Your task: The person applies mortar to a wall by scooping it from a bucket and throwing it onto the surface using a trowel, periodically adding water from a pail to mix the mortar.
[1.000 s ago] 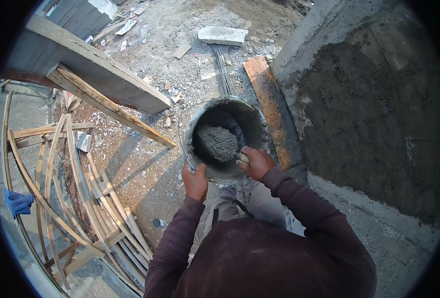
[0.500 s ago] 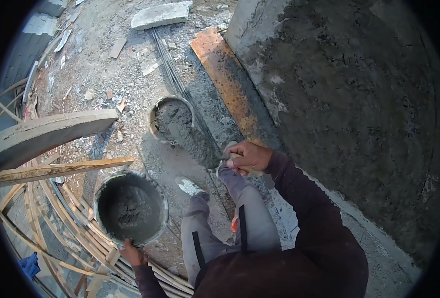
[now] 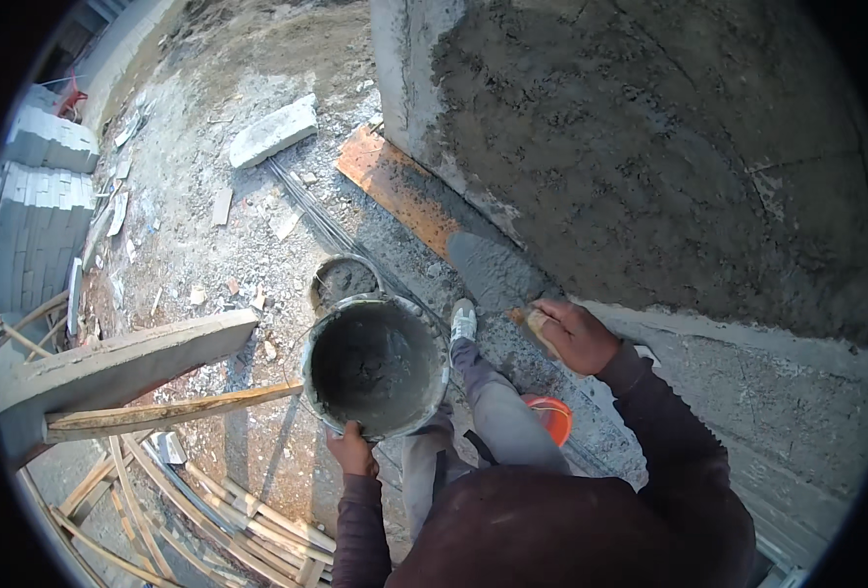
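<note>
Right hand (image 3: 581,339) grips the trowel (image 3: 498,276), long axis pointing diagonally forward-left; left hand (image 3: 354,452) clasps bucket (image 3: 440,387)

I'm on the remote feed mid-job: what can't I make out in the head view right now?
All in the head view:
- Left hand: fingertips hidden by the held bucket.
- Ground bucket: near side hidden by the held bucket.
- Trowel: part of its handle covered by the right hand.
- Orange container: partly hidden by the person's leg.
- Block stack: left side cut off by the dark rim.
</note>
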The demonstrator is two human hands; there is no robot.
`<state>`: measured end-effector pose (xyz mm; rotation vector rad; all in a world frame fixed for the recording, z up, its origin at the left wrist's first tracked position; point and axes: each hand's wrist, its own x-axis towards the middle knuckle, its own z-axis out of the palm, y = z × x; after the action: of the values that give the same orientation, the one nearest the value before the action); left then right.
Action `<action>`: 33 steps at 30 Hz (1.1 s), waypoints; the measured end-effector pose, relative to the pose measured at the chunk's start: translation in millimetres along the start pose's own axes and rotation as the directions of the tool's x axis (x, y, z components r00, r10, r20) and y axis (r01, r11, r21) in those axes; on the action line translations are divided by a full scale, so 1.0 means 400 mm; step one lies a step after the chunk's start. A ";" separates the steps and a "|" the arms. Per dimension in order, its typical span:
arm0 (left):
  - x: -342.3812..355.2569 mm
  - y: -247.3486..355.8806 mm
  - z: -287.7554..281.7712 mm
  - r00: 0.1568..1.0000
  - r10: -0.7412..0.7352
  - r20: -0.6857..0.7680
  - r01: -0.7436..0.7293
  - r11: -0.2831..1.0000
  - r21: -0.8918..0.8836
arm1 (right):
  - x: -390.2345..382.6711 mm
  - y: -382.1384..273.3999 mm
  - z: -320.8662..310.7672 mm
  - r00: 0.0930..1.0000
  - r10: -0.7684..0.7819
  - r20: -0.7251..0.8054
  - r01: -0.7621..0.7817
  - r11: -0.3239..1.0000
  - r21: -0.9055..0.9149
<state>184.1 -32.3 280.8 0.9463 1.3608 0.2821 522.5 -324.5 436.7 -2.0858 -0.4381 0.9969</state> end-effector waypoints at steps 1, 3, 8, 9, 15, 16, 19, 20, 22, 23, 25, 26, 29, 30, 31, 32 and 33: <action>-0.012 0.010 0.011 0.995 0.064 0.071 -0.066 0.997 0.027 | -0.016 -0.004 0.095 0.992 -0.120 0.028 0.123 0.981 -0.147; -0.068 0.095 0.056 0.968 0.120 0.220 -0.162 0.970 0.182 | 0.012 0.036 0.275 0.995 -0.080 0.053 0.092 0.950 -0.299; -0.191 0.273 0.110 0.799 0.352 0.487 -0.488 0.853 0.185 | -0.015 -0.053 0.550 0.993 -0.115 -0.013 0.082 0.778 -0.623; -0.200 0.299 0.098 0.807 0.357 0.471 -0.487 0.853 0.189 | -0.044 -0.067 0.548 0.992 -0.124 0.003 0.099 0.777 -0.622; -0.271 0.379 0.057 0.674 0.519 0.527 -0.689 0.699 0.192 | -0.069 -0.193 0.474 0.928 -0.330 -0.172 0.142 0.740 -0.658; -0.263 0.370 0.041 0.709 0.503 0.494 -0.661 0.720 0.214 | -0.103 -0.181 0.540 0.938 -0.338 -0.080 0.204 0.722 -0.662; -0.244 0.362 -0.016 0.737 0.521 0.430 -0.643 0.736 0.211 | -0.122 -0.185 0.598 0.917 -0.396 0.044 0.330 0.694 -0.640; -0.251 0.343 -0.042 0.739 0.528 0.418 -0.642 0.740 0.200 | -0.103 -0.212 0.570 0.937 -0.349 -0.002 0.264 0.715 -0.647; -0.259 0.324 -0.076 0.728 0.561 0.395 -0.667 0.713 0.216 | -0.042 -0.249 0.527 0.978 -0.181 -0.102 0.071 0.754 -0.653; -0.259 0.314 -0.088 0.716 0.589 0.376 -0.688 0.685 0.238 | -0.049 -0.248 0.561 0.978 -0.183 -0.105 0.068 0.746 -0.663; -0.243 0.296 -0.124 0.706 0.610 0.360 -0.696 0.691 0.193 | -0.061 -0.246 0.644 0.981 -0.059 0.183 0.166 0.746 -0.645; -0.244 0.288 -0.143 0.707 0.621 0.337 -0.695 0.699 0.169 | -0.056 -0.238 0.665 0.957 -0.081 0.279 0.242 0.754 -0.611; -0.284 0.297 -0.188 0.686 0.667 0.291 -0.724 0.666 0.180 | -0.019 -0.313 0.613 0.966 -0.079 0.248 0.236 0.668 -0.705; -0.305 0.311 -0.198 0.687 0.666 0.290 -0.726 0.650 0.226 | -0.014 -0.339 0.591 0.988 -0.034 0.153 0.139 0.650 -0.747; -0.312 0.318 -0.206 0.700 0.661 0.268 -0.713 0.659 0.238 | -0.012 -0.326 0.598 0.983 -0.034 0.180 0.159 0.645 -0.747; -0.319 0.326 -0.217 0.663 0.687 0.298 -0.749 0.612 0.255 | -0.012 -0.311 0.612 0.978 -0.062 0.202 0.196 0.620 -0.759; -0.320 0.329 -0.232 0.628 0.709 0.320 -0.778 0.567 0.272 | -0.009 -0.293 0.633 0.968 -0.092 0.232 0.240 0.589 -0.772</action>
<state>113.3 0.7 471.2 1.8481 0.7730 0.5705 326.9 -125.7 427.1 -2.6635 -1.3662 0.9534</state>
